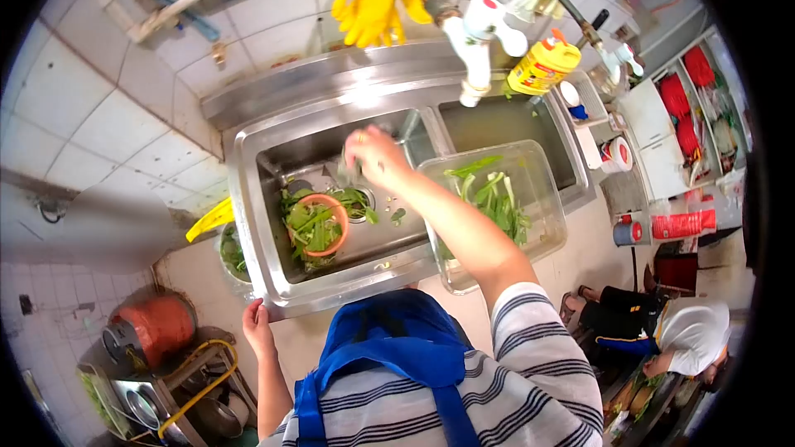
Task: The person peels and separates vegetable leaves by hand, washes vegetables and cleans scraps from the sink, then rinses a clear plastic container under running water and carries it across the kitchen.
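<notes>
The right hand (374, 155) hangs over the left basin of a steel sink (249, 223), toward its far right part. Its fingers are blurred, with a greyish smear beside them, so I cannot tell whether they grasp anything. The left hand (256, 327) is at the front left corner of the sink, fingers loosely bent; nothing shows in it, and whether it grips the edge cannot be told.

Edges first: the basin's far and right walls stand near the right hand, and a white tap (474, 70) juts out ahead and to its right. Below the right hand, toward the body, is a stretch of bare basin floor with a few loose scraps. Room is tighter to the left of that, where an orange bowl (344, 232) sits near the basin's left wall, ahead and right of the left hand. A clear tub (544, 199) lies partly beneath the right forearm, overlapping the divider.

The leafy greens (311, 228) fill the bowl in a tangled, wet-looking green heap, lapping over its left side; more leaves lie between it and the right hand. The heap has no single direction. The greens in the tub (502, 207) show pale stems, mostly running lengthwise away from the body, slightly slanted, while one leaf beyond them lies crosswise.
</notes>
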The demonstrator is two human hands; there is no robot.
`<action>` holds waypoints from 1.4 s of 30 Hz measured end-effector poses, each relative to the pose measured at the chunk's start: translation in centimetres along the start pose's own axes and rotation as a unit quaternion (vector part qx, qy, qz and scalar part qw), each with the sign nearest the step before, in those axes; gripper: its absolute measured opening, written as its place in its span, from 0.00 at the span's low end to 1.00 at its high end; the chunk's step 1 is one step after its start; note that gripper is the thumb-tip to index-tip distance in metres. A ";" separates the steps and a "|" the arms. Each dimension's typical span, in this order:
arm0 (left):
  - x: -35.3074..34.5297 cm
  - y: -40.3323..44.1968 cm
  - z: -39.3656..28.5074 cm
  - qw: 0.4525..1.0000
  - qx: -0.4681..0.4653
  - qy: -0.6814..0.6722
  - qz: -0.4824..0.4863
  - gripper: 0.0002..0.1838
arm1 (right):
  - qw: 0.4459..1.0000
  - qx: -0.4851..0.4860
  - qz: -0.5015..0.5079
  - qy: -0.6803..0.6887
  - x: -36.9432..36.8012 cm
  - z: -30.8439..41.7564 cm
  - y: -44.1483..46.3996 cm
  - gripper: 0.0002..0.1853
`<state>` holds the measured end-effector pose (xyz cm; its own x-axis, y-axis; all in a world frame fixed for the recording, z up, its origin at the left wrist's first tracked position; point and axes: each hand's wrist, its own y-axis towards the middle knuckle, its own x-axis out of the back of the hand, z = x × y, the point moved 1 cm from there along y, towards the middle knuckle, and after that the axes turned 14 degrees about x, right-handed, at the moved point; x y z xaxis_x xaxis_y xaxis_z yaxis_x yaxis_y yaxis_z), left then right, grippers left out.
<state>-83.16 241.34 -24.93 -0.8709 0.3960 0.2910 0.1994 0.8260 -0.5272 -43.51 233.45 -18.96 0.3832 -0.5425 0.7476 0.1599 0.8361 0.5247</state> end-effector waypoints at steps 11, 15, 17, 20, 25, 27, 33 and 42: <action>-16.1 -5.2 -6.3 0.921 -0.213 0.191 0.264 0.17 | 0.974 -0.101 -0.147 -0.141 19.3 -8.8 -8.2 0.15; -22.6 -9.5 -6.1 0.906 -0.141 0.219 0.334 0.26 | 0.968 -0.147 -0.115 -0.169 28.6 -16.6 -18.2 0.16; -25.3 -11.1 -4.5 0.924 -0.151 0.170 0.306 0.24 | 0.939 -0.180 -0.142 -0.255 31.7 -21.3 -23.3 0.16; -28.6 -12.4 -3.2 0.945 -0.103 0.200 0.238 0.20 | 0.934 -0.257 -0.093 -0.230 36.2 -26.2 -27.0 0.15; -30.7 -14.1 -4.1 0.985 -0.016 0.137 0.107 0.16 | 0.942 -0.257 -0.051 -0.210 38.1 -34.6 -29.5 0.14; -30.8 -14.2 -4.2 0.989 0.001 0.119 0.090 0.12 | 0.927 -0.265 0.006 -0.264 36.9 -37.1 -30.1 0.16; -31.2 -13.4 -3.6 0.994 0.051 0.010 0.099 0.09 | 0.926 -0.245 -0.054 -0.281 34.3 -36.1 -38.6 0.15; -33.3 -10.6 -4.8 0.995 0.035 -0.019 0.089 0.04 | 0.915 -0.296 -0.037 -0.271 35.4 -24.7 -44.5 0.17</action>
<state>-54.12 221.32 -25.15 -0.8410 0.5172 0.1586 0.3210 0.7132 -0.6232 -14.55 178.99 -25.91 -0.1308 -0.4257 0.8953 0.6929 0.6067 0.3897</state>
